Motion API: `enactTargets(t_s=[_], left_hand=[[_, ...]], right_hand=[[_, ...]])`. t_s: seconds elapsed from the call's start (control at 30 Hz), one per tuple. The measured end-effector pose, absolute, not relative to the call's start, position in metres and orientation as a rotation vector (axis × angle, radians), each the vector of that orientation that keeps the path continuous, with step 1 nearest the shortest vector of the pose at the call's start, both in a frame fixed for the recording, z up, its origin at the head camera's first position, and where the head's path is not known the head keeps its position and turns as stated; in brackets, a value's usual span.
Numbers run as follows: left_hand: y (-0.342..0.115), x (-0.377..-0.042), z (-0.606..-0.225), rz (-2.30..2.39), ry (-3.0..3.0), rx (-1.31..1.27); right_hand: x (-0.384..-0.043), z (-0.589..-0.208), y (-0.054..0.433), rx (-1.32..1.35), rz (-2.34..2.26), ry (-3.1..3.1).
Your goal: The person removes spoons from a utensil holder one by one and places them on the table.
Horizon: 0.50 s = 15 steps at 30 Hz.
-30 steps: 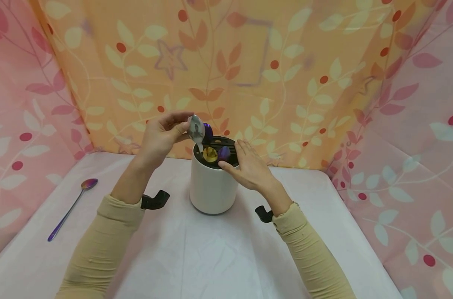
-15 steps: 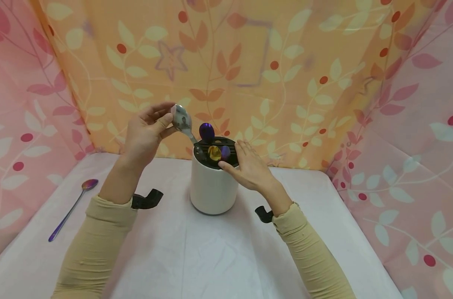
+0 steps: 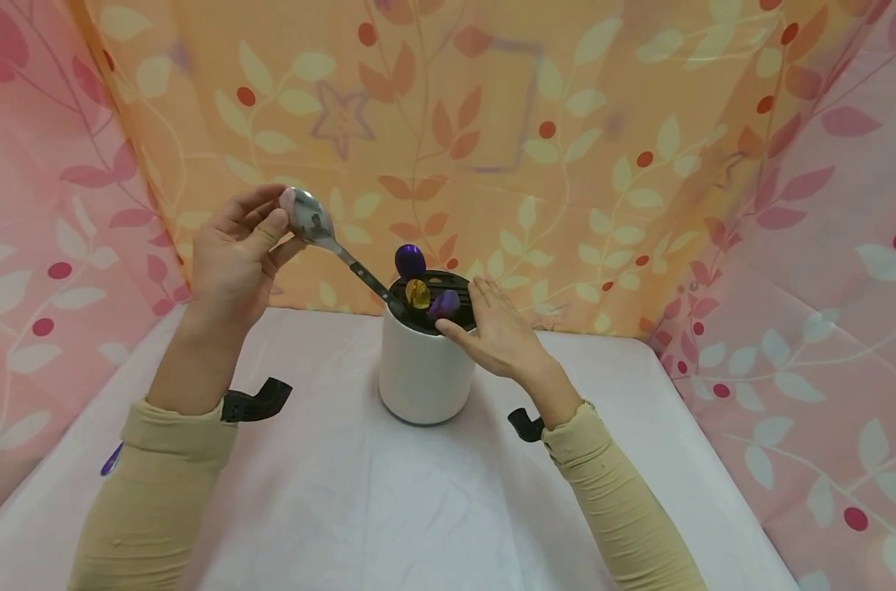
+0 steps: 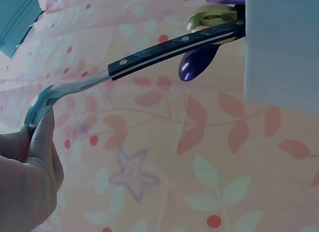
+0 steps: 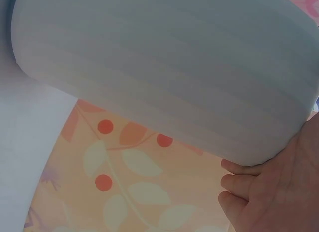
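Observation:
My left hand (image 3: 234, 254) pinches the silver bowl of a spoon (image 3: 313, 220) between thumb and fingers. This spoon's black riveted handle (image 4: 169, 50) slants down to the right, its end inside the white cutlery holder (image 3: 426, 377). The holder stands upright with a black slotted top. Sticking out of it are a dark purple spoon (image 3: 410, 260), a gold one (image 3: 418, 294) and a lighter purple one (image 3: 445, 305). With fingers extended, my right hand (image 3: 501, 328) rests against the holder's right rim; the right wrist view shows its fingers (image 5: 234, 184) beside the white wall.
A purple spoon handle (image 3: 112, 460) lies on the white-covered table (image 3: 418, 509) at left, mostly hidden by my left sleeve (image 3: 153, 492). An orange leaf-patterned cloth (image 3: 492, 107) hangs behind the holder, with pink cloth (image 3: 847, 271) at the sides.
My left hand has moved left and slightly up, drawing the spoon's handle partly out of the holder. The left sleeve now covers most of the table spoon. My right hand stays at the rim.

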<state>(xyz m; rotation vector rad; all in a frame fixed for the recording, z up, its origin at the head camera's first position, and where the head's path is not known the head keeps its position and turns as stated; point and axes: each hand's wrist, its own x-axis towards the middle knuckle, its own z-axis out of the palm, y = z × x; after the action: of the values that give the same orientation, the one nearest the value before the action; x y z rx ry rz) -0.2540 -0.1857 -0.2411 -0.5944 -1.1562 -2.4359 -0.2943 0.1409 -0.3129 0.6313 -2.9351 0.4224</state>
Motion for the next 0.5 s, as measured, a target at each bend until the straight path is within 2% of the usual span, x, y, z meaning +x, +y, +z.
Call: enactTargets(t_s=[0.27, 0.5], left_hand=[[-0.207, -0.241, -0.242, -2.47, -1.076, -0.629], [-0.225, -0.234, -0.26, -2.516, -1.263, -0.52]], right_hand=[[-0.292, -0.313, 0.141, 0.63, 0.441, -2.942], [-0.291, -0.311, 0.14, 0.624, 0.426, -2.945]])
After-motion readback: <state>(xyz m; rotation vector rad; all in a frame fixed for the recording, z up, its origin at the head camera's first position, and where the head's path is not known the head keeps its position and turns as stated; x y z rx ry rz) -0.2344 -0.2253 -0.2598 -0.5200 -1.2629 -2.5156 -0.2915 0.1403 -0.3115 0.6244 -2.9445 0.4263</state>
